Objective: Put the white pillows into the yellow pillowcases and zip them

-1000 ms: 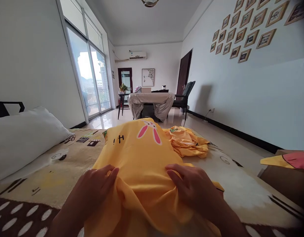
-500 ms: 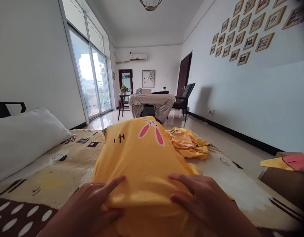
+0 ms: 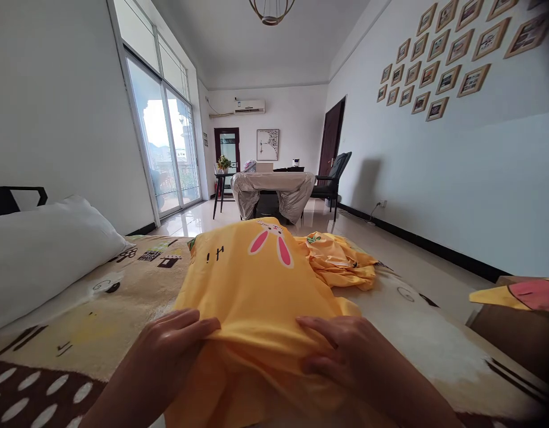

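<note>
A yellow pillowcase [image 3: 256, 285] with a pink-eared rabbit print and the letters "Hi" lies in front of me on the bed, its far part plumped out. At its near left side my left hand [image 3: 176, 339] is closed, pinching the fabric between thumb and fingers and pulling it into creases. My right hand [image 3: 345, 345] rests on the near right part, index finger stretched out and thumb apart from it. The cloth is folded beneath that hand, and its other fingers are hidden. Beyond the right side sits a crumpled yellow cloth [image 3: 341, 258] with a green print.
A patterned blanket [image 3: 91, 321] covers the bed. On the left lies a white pillow [image 3: 46, 255]. A cardboard box [image 3: 506, 333] with yellow and pink fabric [image 3: 533, 294] stands at the right. Past the bed are a covered table [image 3: 274, 181] and a black chair [image 3: 334, 178].
My left hand has closed on the pillowcase from an extended-finger pose and drawn up a fold. My right hand has shifted slightly left. The near cloth is now more creased.
</note>
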Motion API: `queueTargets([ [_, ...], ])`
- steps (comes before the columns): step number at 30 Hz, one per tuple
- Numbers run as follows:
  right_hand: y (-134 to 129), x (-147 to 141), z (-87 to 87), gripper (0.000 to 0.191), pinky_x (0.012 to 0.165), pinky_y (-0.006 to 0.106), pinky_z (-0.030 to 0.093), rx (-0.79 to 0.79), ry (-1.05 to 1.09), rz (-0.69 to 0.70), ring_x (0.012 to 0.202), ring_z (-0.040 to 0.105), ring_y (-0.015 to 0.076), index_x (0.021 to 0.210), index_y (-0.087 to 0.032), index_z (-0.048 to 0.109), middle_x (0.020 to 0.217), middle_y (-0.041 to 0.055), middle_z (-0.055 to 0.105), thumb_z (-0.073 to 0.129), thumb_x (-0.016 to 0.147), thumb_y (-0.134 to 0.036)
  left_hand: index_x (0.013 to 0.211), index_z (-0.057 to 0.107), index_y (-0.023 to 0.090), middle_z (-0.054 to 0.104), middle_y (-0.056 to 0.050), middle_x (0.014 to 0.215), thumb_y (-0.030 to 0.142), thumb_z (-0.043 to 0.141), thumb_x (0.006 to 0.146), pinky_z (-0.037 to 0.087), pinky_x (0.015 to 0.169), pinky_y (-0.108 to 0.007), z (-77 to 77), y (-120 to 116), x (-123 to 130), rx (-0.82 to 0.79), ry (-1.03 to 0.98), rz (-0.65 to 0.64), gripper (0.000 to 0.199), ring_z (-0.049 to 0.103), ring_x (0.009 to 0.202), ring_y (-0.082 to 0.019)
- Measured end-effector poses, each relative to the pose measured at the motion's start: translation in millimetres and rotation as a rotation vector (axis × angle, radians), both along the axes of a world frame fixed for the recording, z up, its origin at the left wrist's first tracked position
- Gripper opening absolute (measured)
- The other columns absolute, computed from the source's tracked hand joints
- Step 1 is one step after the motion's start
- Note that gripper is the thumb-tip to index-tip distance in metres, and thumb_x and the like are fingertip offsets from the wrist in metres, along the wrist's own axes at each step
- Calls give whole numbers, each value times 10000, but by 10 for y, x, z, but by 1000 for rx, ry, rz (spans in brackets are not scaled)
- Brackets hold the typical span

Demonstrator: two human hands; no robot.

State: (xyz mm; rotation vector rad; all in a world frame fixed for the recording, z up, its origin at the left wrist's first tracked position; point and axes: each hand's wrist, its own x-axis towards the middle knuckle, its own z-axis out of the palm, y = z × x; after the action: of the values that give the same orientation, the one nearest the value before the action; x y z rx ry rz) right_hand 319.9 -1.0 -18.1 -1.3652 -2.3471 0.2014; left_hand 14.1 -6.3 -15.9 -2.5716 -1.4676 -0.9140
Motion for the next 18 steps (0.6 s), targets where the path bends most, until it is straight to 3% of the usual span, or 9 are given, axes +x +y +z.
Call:
queueTargets([
  [3,71,-54,-15,298,679,263,439,75,-47,19,787,666,187,1075,-269,689,885,42,729,439,917,-240,859,703,261,634,-73,972,278,413,891,484,720,-271,-40,48,36,234,-59,61,292,605,871,-180],
  [6,164,-100,-38,318,614,260,384,344,-92,-33,670,599,164,887,-238,711,716,49,668,402,888,-160,916,648,236,617,-62,1171,258,383,896,475,860,-286,-54,140,135,213,-174,71,266,590,1046,-190],
  [8,221,-126,-52,302,664,271,391,542,-56,-44,740,588,167,800,-219,682,824,69,667,403,871,-127,942,602,229,663,-51,1061,267,361,905,476,816,-282,-61,211,210,116,-253,100,247,617,970,-182],
  [10,260,-154,-61,303,769,291,415,619,45,33,891,601,179,783,-203,646,1019,82,671,378,898,-125,889,554,229,670,-30,861,280,337,912,455,691,-280,-75,275,272,17,-292,157,224,621,794,-179],
  [12,275,-183,-72,298,825,287,432,536,173,141,959,608,170,850,-202,627,1079,77,673,345,943,-171,798,487,232,616,-13,709,291,311,918,390,596,-286,-102,322,315,-28,-285,195,221,569,648,-181],
  [14,271,-208,-87,301,763,250,452,386,279,174,873,623,147,896,-206,611,958,58,697,319,967,-226,762,436,235,580,-10,668,306,288,926,348,584,-291,-131,348,345,-28,-262,177,232,531,608,-184],
  [18,260,-234,-127,305,572,215,397,275,391,61,596,548,119,831,-213,573,677,0,626,310,961,-297,764,410,228,586,-18,709,247,288,918,321,624,-289,-133,317,392,-142,-145,118,198,537,673,-185],
])
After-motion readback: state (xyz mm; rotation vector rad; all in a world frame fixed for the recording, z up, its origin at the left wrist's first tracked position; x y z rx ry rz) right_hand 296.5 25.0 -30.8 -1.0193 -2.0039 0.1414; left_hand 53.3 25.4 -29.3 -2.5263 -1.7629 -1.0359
